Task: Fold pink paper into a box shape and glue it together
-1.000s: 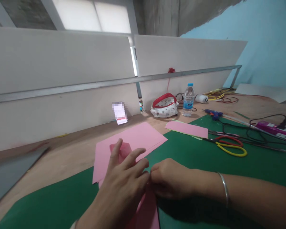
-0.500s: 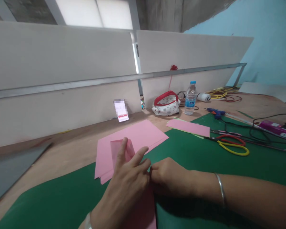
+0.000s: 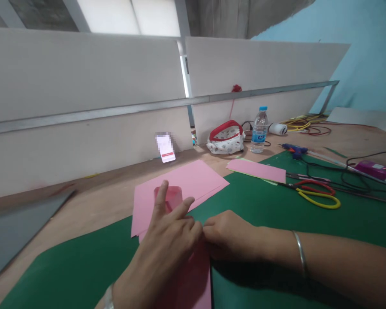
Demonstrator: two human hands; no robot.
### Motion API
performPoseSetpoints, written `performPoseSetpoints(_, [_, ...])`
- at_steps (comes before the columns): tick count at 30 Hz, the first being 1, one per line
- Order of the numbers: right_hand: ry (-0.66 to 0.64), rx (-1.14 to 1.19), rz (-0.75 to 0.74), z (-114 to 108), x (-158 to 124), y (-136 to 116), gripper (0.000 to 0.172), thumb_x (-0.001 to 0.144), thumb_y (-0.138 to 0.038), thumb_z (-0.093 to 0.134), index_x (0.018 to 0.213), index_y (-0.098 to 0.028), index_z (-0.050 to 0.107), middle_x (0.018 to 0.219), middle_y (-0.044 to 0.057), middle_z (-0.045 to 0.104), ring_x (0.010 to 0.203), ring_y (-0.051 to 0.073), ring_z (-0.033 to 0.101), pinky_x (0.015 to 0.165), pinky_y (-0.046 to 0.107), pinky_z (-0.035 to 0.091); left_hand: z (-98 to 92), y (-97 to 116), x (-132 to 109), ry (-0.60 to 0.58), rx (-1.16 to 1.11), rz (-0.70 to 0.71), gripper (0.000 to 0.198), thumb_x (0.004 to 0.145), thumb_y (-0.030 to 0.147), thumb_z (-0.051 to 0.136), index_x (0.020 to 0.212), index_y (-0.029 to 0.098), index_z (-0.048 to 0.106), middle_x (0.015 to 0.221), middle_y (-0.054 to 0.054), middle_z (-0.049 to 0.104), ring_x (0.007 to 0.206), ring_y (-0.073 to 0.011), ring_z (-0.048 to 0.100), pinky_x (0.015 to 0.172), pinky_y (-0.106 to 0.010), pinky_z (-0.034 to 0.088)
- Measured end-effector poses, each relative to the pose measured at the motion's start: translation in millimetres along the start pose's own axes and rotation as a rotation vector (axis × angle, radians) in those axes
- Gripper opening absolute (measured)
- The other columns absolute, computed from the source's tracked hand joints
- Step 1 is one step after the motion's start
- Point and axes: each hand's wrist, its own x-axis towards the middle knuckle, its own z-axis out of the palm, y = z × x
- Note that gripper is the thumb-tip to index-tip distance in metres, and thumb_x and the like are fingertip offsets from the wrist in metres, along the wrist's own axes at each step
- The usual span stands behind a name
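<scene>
My left hand [image 3: 172,234] lies over a pink sheet of paper [image 3: 193,287], two fingers stretched out and the others curled in at its edge. Past those outstretched fingers, the paper's far end rises in a curved, see-through-looking flap [image 3: 175,195]. Against it from the right comes my right hand [image 3: 227,236], closed in a pinch on the paper's right edge. Its fingertips are hidden, so the exact grip does not show. Flat pink sheets [image 3: 202,178] are stacked just beyond, partly under the flap.
A green mat [image 3: 260,201] covers the tabletop. To the right lie cut pink strips [image 3: 257,169], scissors [image 3: 318,197], a blue glue gun [image 3: 294,149] with its cord, and a purple power strip [image 3: 376,171]. Behind stand a water bottle [image 3: 259,133], a pouch [image 3: 227,141] and a phone [image 3: 167,150].
The paper's far end has changed shape, from a taller fold to a lower, rounder flap. Both hands stay together at the paper's edge, with the left tilted slightly further left.
</scene>
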Motion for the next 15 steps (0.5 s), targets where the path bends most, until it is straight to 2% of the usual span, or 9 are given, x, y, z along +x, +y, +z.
performPoseSetpoints(4, [-0.016,0.039,0.009,0.7,-0.6,2.4,0.014,0.077,-0.021,0.051,0.076,-0.015,0.064,0.074,0.004,0.066,0.057,0.012,0.052,0.048,0.023,0.027,-3.5,0.3,0.8,-0.06,-0.004,0.0,0.035,0.08,-0.002,0.034,0.059,0.021,0.051,0.048,0.004,0.056,0.092,-0.0225,0.062,0.107,-0.069,0.004])
performPoseSetpoints(7, [-0.01,0.076,0.031,-1.7,-1.0,2.5,0.013,0.075,-0.019,0.051,0.077,-0.015,0.063,0.078,0.005,0.066,0.059,0.012,0.052,0.05,0.024,0.028,-4.1,1.3,2.5,-0.065,-0.016,-0.029,0.031,0.081,0.002,0.037,0.074,0.022,0.059,0.055,0.003,0.059,0.087,-0.0224,0.061,0.106,-0.069,0.009])
performPoseSetpoints(8, [-0.011,0.088,0.035,-3.1,-1.2,2.1,0.013,0.075,-0.019,0.052,0.075,-0.014,0.063,0.077,0.005,0.066,0.059,0.012,0.052,0.05,0.024,0.028,-5.9,0.6,3.0,-0.047,-0.016,-0.031,0.03,0.082,0.004,0.039,0.086,0.022,0.063,0.062,0.001,0.063,0.088,-0.023,0.061,0.106,-0.069,0.011])
performPoseSetpoints(10, [-0.017,0.135,0.053,-6.8,-1.7,1.2,0.011,0.072,-0.017,0.053,0.068,-0.014,0.063,0.073,0.004,0.065,0.057,0.011,0.048,0.051,0.023,0.027,-14.6,-4.5,3.1,0.002,-0.047,-0.046,0.04,0.081,0.008,0.044,0.114,0.027,0.058,0.095,-0.005,0.068,0.105,-0.027,0.056,0.105,-0.07,0.012])
performPoseSetpoints(11, [-0.021,0.183,0.068,-8.6,-2.0,1.0,0.011,0.071,-0.016,0.054,0.065,-0.013,0.063,0.069,0.003,0.063,0.056,0.011,0.046,0.051,0.023,0.027,-21.4,-9.2,2.1,0.031,-0.093,-0.06,0.047,0.081,0.011,0.048,0.124,0.029,0.051,0.116,-0.007,0.062,0.117,-0.0297,0.049,0.106,-0.068,0.014])
performPoseSetpoints(12, [-0.019,0.262,0.095,-10.2,-2.2,1.1,0.011,0.069,-0.013,0.054,0.062,-0.013,0.063,0.065,0.001,0.061,0.055,0.01,0.044,0.051,0.023,0.027,-28.9,-15.4,0.0,0.06,-0.169,-0.106,0.055,0.079,0.015,0.053,0.13,0.033,0.045,0.135,-0.006,0.05,0.129,-0.0322,0.037,0.108,-0.066,0.014])
performPoseSetpoints(13, [-0.013,0.359,0.133,-11.5,-2.4,1.6,0.012,0.067,-0.011,0.054,0.061,-0.013,0.064,0.061,0.0,0.058,0.054,0.009,0.043,0.051,0.022,0.027,-36.2,-23.0,-3.6,0.087,-0.259,-0.155,0.059,0.079,0.021,0.056,0.134,0.033,0.04,0.146,-0.005,0.037,0.136,-0.0336,0.026,0.109,-0.061,0.02])
performPoseSetpoints(14, [-0.005,0.458,0.176,-12.3,-2.4,2.6,0.013,0.066,-0.009,0.054,0.062,-0.012,0.066,0.058,-0.001,0.056,0.054,0.009,0.043,0.051,0.021,0.028,-41.9,-31.6,-8.8,0.13,-0.372,-0.192,0.062,0.079,0.029,0.058,0.138,0.028,0.036,0.148,-0.005,0.032,0.136,-0.0329,0.025,0.109,-0.054,0.028])
performPoseSetpoints(15, [0.001,0.545,0.215,-12.7,-2.4,4.0,0.016,0.066,-0.008,0.053,0.065,-0.011,0.069,0.057,-0.002,0.055,0.054,0.009,0.044,0.051,0.02,0.029,-45.0,-40.7,-15.7,0.192,-0.48,-0.298,0.062,0.08,0.032,0.056,0.138,0.027,0.035,0.147,-0.004,0.033,0.133,-0.0315,0.031,0.108,-0.05,0.032])
